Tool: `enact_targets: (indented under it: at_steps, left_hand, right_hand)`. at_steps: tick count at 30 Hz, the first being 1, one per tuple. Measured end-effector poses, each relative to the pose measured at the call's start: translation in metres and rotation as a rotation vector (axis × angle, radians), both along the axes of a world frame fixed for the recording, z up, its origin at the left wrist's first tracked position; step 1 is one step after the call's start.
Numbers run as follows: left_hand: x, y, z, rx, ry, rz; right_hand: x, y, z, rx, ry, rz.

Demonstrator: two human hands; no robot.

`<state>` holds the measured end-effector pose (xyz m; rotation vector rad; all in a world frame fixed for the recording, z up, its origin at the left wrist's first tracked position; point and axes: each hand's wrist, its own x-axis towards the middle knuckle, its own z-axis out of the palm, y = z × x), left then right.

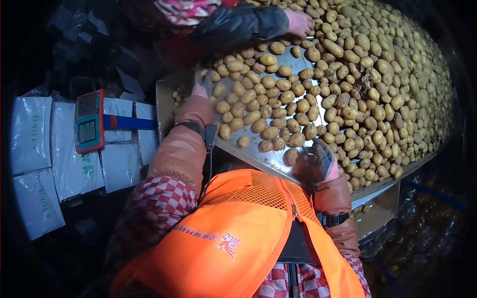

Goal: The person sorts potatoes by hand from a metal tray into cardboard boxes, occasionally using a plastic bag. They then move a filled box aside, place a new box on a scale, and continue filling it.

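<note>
My left hand (202, 87), in a pink and grey glove, is at the left edge of the metal sorting tray (229, 146). Its fingers look stretched out beside the potatoes (248, 97), though motion blurs them. At the tray's near right edge is my right hand (324, 158), also gloved, its fingers bent downward. Blurred brown potatoes (304, 168) lie right against its palm side, and I cannot tell whether it grips one. Just left of it, a single potato (290, 157) sits on the metal.
A large potato heap (387, 89) covers the right side. Across the tray, another person's gloved hand (298, 23) reaches into the heap. Cardboard boxes (161, 107) (375, 218) stand below the tray's edges. At left, a red-framed scale display (89, 121) stands among plastic-wrapped white cartons (31, 134).
</note>
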<state>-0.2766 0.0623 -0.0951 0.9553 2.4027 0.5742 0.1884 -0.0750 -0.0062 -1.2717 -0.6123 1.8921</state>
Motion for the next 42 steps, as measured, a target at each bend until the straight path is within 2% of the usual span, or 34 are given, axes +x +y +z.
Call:
enact_targets:
  at_steps: [1, 3, 5, 7, 9, 11, 13, 15, 17, 19, 21, 23, 25, 27, 29, 33, 35, 37, 38, 41, 42]
  left_hand:
    - [0.007, 0.003, -0.003, 0.001, 0.014, -0.031]
    - [0.013, 0.000, -0.006, 0.006, 0.040, -0.093]
    - [0.012, -0.016, 0.002, 0.005, 0.071, -0.144]
    - [0.012, -0.039, 0.013, 0.005, 0.087, -0.181]
    - [0.010, -0.052, 0.019, -0.002, 0.094, -0.202]
    - [0.006, -0.062, 0.012, -0.010, 0.104, -0.204]
    - [0.003, -0.062, 0.000, -0.006, 0.113, -0.198]
    - [0.000, -0.057, -0.012, 0.003, 0.124, -0.200]
    - [0.000, -0.058, -0.017, 0.008, 0.120, -0.203]
    - [0.002, -0.059, -0.012, 0.007, 0.107, -0.206]
    - [0.003, -0.062, -0.006, 0.008, 0.094, -0.205]
    - [0.001, -0.064, -0.003, 0.018, 0.079, -0.201]
    - [0.002, -0.064, -0.005, 0.029, 0.064, -0.208]
    - [0.002, -0.058, -0.008, 0.044, 0.060, -0.233]
    - [0.003, -0.048, -0.005, 0.076, 0.040, -0.256]
    - [0.005, -0.024, 0.010, 0.140, -0.026, -0.314]
    - [0.009, -0.008, 0.017, 0.134, -0.012, -0.349]
    - [0.009, 0.006, 0.027, 0.141, 0.070, -0.403]
    - [0.011, 0.013, 0.040, 0.007, 0.021, -0.385]
    - [0.025, 0.031, 0.053, -0.132, 0.211, -0.404]
    - [0.029, 0.035, 0.038, -0.174, 0.329, -0.387]
  right_hand:
    - [0.004, 0.002, -0.003, 0.002, 0.001, 0.009]
    - [0.007, 0.009, -0.030, 0.315, -0.382, 0.234]
    - [-0.028, 0.029, 0.008, 0.057, -0.255, 0.136]
    - [-0.060, 0.051, 0.018, 0.273, -0.406, 0.223]
    - [-0.098, 0.084, 0.047, 0.146, -0.427, 0.415]
    - [-0.131, 0.109, 0.010, 0.717, -0.759, 0.570]
    - [-0.185, 0.135, 0.034, 0.974, -0.812, 0.758]
    - [-0.240, 0.150, -0.007, 1.242, -0.820, 0.800]
    - [-0.288, 0.167, -0.015, 1.511, -1.157, 0.872]
    - [-0.301, 0.189, -0.020, 1.375, -1.271, 1.002]
    - [-0.281, 0.214, -0.029, 1.392, -1.346, 0.996]
    - [-0.262, 0.233, -0.038, 1.321, -1.553, 0.925]
    - [-0.230, 0.244, 0.005, 0.936, -1.680, 0.997]
    - [-0.177, 0.247, -0.010, 0.986, -1.760, 0.783]
    - [-0.121, 0.239, -0.007, 0.920, -1.684, 0.722]
    - [-0.045, 0.180, -0.024, 1.109, -1.702, 0.835]
    - [-0.039, 0.144, 0.001, 0.841, -1.623, 0.842]
    - [-0.014, 0.130, -0.009, 0.880, -1.473, 0.690]
    - [-0.008, 0.123, -0.012, 0.853, -1.449, 0.605]
    - [-0.011, 0.107, -0.009, 0.843, -1.386, 0.430]
    - [-0.020, 0.103, -0.006, 0.826, -1.368, 0.398]
